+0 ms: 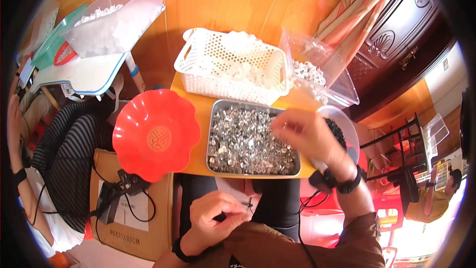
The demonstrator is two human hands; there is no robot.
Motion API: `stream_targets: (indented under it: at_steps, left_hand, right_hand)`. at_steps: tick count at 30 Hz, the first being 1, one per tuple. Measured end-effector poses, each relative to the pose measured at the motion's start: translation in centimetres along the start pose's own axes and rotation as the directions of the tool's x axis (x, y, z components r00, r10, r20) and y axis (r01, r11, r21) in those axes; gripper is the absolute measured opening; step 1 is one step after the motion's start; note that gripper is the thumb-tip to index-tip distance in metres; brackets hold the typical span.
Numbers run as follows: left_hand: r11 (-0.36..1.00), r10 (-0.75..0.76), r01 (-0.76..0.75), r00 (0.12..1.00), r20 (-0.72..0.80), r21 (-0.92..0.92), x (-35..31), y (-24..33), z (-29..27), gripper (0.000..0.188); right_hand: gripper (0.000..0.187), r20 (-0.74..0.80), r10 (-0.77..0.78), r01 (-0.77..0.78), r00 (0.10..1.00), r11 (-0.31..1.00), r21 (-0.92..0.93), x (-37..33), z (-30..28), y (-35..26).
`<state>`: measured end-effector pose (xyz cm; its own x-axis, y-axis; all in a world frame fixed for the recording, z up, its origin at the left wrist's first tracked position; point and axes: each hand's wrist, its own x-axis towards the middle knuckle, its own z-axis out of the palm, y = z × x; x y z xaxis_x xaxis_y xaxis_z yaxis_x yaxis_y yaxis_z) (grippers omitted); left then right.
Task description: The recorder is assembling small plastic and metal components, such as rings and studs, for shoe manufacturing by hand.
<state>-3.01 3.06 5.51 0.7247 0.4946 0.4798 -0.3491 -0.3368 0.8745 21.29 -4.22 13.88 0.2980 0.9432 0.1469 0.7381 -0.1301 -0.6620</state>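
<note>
My left hand (213, 218) is closed in front of my lap, its thumb and fingertips pinching a small black piece (250, 205) too small to name. My right hand (308, 133) hovers over the right side of a metal tray (253, 174), fingers curled together; whatever is between the fingertips is hidden. Many small shiny metal parts (243, 141) fill the tray. Beside my right wrist, partly covered by it, stands a clear round tub (351, 131) with small black parts (334, 131).
Behind the tray stands a white perforated basket (198, 77) with white pieces; a clear bin (342, 87) of white parts is to its right. A red scalloped bowl (173, 114) sits left, above a cardboard box (124, 240) with black cables. Another person (64, 159) sits at far left.
</note>
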Motion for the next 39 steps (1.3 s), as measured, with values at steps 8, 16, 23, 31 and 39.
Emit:
stream_targets:
  at_steps: [8, 16, 23, 31, 39]
  left_hand:
    - [0.992, -0.119, 0.110, 0.972, 0.201, 0.055, 0.6, -1.0, -1.2, 0.014]
    - [0.975, -0.166, 0.208, 0.914, 0.371, -0.078, 1.0, -3.4, -2.8, 0.025]
    - [0.962, -0.194, 0.250, 0.913, 0.360, -0.113, 1.4, -3.8, -3.0, 0.023]
    - [0.924, -0.377, 0.383, 0.913, 0.159, -0.010, -0.2, -1.9, -1.5, 0.012]
    - [0.894, -0.341, 0.303, 0.938, -0.064, -0.329, -1.4, -0.3, 1.7, 0.041]
  right_hand:
    - [0.015, -0.013, 0.081, -0.070, 0.997, 0.754, -0.653, 13.5, -2.0, 11.6]
    - [0.011, 0.133, 0.056, 0.069, 0.990, 0.625, -0.778, 18.6, 3.1, 18.3]
    - [0.012, -0.008, 0.082, -0.056, 0.997, 0.595, -0.801, 18.6, 1.1, 16.6]
    - [0.021, -0.079, 0.339, -0.344, 0.937, 0.938, -0.053, 11.2, -2.3, 7.4]
    - [0.018, 0.499, 0.292, -0.552, 0.816, 0.647, 0.525, -2.5, 1.9, -1.0]
